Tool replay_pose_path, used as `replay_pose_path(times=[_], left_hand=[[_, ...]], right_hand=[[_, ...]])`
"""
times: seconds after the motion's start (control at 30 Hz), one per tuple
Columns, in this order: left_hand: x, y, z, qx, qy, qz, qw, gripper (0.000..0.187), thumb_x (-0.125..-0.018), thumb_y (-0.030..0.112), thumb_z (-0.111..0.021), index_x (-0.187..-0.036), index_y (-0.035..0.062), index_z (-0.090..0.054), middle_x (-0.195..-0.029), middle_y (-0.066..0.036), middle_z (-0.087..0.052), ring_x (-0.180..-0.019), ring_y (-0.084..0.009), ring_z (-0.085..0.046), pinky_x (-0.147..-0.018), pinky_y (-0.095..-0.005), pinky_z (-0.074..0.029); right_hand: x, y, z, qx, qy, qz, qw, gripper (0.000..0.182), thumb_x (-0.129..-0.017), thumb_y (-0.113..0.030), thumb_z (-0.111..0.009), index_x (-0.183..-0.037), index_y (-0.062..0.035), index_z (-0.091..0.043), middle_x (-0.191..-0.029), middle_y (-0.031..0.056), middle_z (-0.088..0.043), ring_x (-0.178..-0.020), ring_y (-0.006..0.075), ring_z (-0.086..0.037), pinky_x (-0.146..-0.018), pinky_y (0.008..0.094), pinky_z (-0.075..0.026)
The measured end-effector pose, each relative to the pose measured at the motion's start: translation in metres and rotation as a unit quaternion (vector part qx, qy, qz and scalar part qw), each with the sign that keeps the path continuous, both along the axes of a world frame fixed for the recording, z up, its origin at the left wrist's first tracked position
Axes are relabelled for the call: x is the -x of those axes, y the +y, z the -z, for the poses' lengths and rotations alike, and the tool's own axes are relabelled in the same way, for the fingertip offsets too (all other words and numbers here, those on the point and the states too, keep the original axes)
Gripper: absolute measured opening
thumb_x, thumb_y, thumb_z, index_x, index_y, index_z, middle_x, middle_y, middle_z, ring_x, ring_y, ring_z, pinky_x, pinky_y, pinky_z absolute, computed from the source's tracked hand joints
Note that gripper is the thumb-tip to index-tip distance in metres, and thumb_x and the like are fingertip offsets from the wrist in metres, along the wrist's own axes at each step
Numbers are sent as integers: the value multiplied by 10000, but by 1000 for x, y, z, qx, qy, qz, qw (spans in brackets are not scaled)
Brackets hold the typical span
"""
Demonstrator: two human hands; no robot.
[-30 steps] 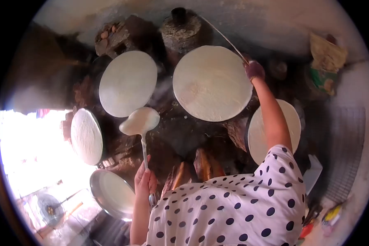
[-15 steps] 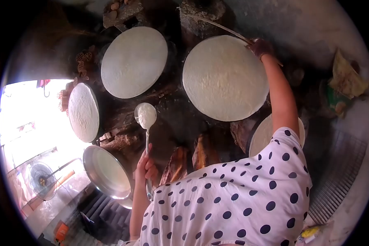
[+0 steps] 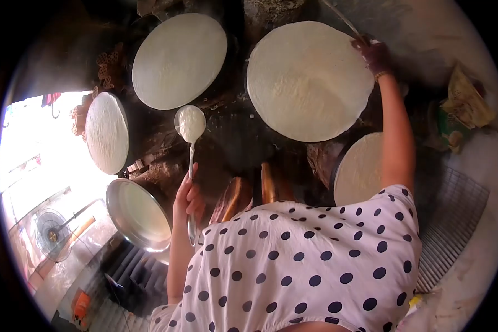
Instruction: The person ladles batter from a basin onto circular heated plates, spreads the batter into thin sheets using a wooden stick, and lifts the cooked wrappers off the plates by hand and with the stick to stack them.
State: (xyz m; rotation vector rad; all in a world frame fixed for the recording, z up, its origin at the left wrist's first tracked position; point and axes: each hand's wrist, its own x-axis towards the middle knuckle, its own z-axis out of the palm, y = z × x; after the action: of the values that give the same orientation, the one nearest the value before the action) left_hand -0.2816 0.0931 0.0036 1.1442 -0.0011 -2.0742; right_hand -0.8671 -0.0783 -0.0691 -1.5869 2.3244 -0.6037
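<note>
Dark, sooty ground surrounds four circular cooking plates, with a pale wall [image 3: 426, 25] beyond and strong daylight at the left. Each plate carries a white layer: the upper-left round [image 3: 180, 61], the large round [image 3: 310, 83], the left-side round [image 3: 107, 133] and the right-side round [image 3: 359, 174]. The right-side round is partly covered by the right forearm.

Left hand [image 3: 189, 195]: fingers are wrapped around the handle of a ladle [image 3: 192, 126], bowl end outward. The bowl holds thick white batter and sits near the lower edge of the upper-left round; contact with that edge cannot be determined.

Right hand [image 3: 375, 56]: a dark covering encloses the hand. Fingers are closed on a thin stick [image 3: 342, 17] at the upper-right edge of the large round. Exact finger placement cannot be determined.

Status: the visible part of each layer lies flat, so spreading appears complete on the upper-left, large and left-side rounds. Coverage beneath the forearm cannot be confirmed. Removal of the four layers remains undone. Pale liquid remains in the metal basin [image 3: 112, 206], beside the left forearm. Split firewood [image 3: 231, 200] lies between the ladle hand and the large round.
</note>
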Motion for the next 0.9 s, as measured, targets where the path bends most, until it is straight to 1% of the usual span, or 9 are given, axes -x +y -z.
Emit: replay_pose_path(times=[0.13,0.27,0.37,0.43,0.5,0.7,0.73,0.8,0.9], left_hand=[[-7,3,4,29,49,5,998,441,-1005,148,-295,-1439,92,-237,-609,49,-354,-355,-16,-341,-304,-178,-295],[-14,-3,-8,-47,185,-79,978,434,-996,167,-356,-1422,123,-293,-553,49,-287,-342,-43,-278,-285,-197,-227],[-20,5,-39,132,-10,-22,991,470,-992,155,-373,-1443,108,-253,-537,47,-331,-323,-46,-267,-287,-199,-225],[-29,7,-42,195,-106,45,974,466,-990,159,-385,-1439,107,-268,-533,49,-321,-320,-46,-255,-290,-199,-222],[-24,9,-50,213,-205,109,949,431,-990,173,-402,-1412,114,-339,-544,55,-283,-332,-43,-245,-302,-197,-227],[-41,27,-1,65,-6,132,989,356,-987,185,-400,-1334,121,-443,-578,49,-293,-367,-47,-274,-334,-203,-243],[-38,34,-1,63,-29,156,985,347,-983,185,-408,-1321,120,-455,-580,50,-294,-372,-45,-275,-332,-199,-236],[-46,44,18,61,2,212,975,360,-991,182,-386,-1344,124,-421,-579,55,-295,-370,-39,-289,-322,-201,-249],[-40,50,30,46,31,290,955,369,-997,180,-367,-1361,126,-392,-583,63,-319,-376,-33,-317,-322,-203,-283]], right_hand=[[-37,44,-58,69,-103,-6,992,328,-839,-394,-625,-934,-83,-663,-819,158,-665,-779,340,-630,-698,401,-495],[-63,38,-114,18,206,-53,977,283,-812,-343,-678,-914,-80,-668,-871,156,-659,-736,290,-626,-669,345,-475],[20,-9,-93,132,334,-208,910,334,-803,-363,-685,-919,-51,-667,-849,176,-660,-727,282,-636,-652,360,-478],[52,-14,-69,-44,28,-5,999,390,-802,-379,-683,-892,-1,-655,-819,200,-658,-720,247,-643,-650,374,-478],[42,26,-51,-187,57,41,980,453,-772,-379,-700,-955,31,-635,-898,205,-662,-769,250,-632,-690,394,-477],[-47,221,88,36,-140,313,939,377,-695,-270,-770,-862,30,-616,-712,97,-608,-635,177,-544,-593,352,-455],[-75,260,94,85,-111,367,920,328,-709,-253,-760,-847,6,-614,-684,81,-596,-586,166,-544,-553,340,-454],[-166,345,16,179,-536,479,671,212,-756,-207,-718,-844,-56,-599,-609,22,-529,-472,130,-494,-450,294,-430],[-226,522,2,396,-607,396,563,115,-818,-189,-656,-866,-113,-584,-560,-21,-442,-417,90,-429,-374,231,-361]])
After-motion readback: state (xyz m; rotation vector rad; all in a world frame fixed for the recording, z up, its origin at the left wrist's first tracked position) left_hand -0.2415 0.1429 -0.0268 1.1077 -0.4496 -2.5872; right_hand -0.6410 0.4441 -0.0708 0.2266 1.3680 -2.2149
